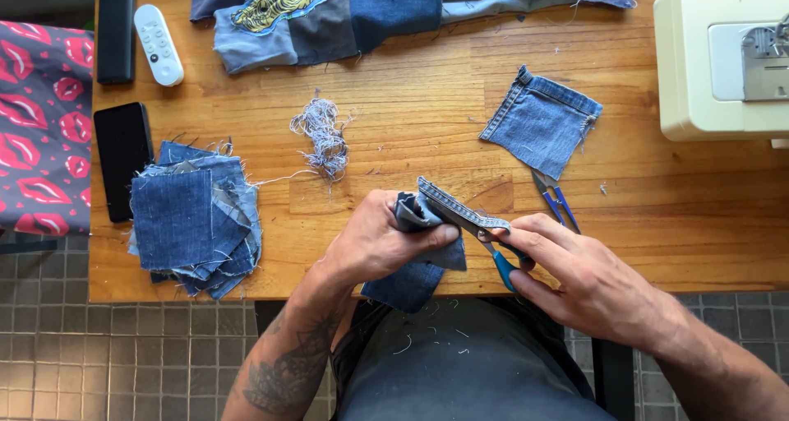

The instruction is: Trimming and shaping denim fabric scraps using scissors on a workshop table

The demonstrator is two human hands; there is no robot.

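Observation:
My left hand [374, 240] grips a folded piece of blue denim [411, 281] whose seamed edge [456, 211] sticks out to the right. My right hand [575, 277] holds small blue-handled scissors [501, 265] with the blades at that seam. Both hands hover over the front edge of the wooden table [411, 125].
A stack of cut denim squares [193, 219] lies at the left, with a tangle of loose threads [322, 137] beside it. A denim pocket piece [542, 121] covers a second pair of scissors [555, 199]. Patchwork denim [345, 10], a white sewing machine [715, 59], a phone [123, 158] and remotes [158, 44] sit around.

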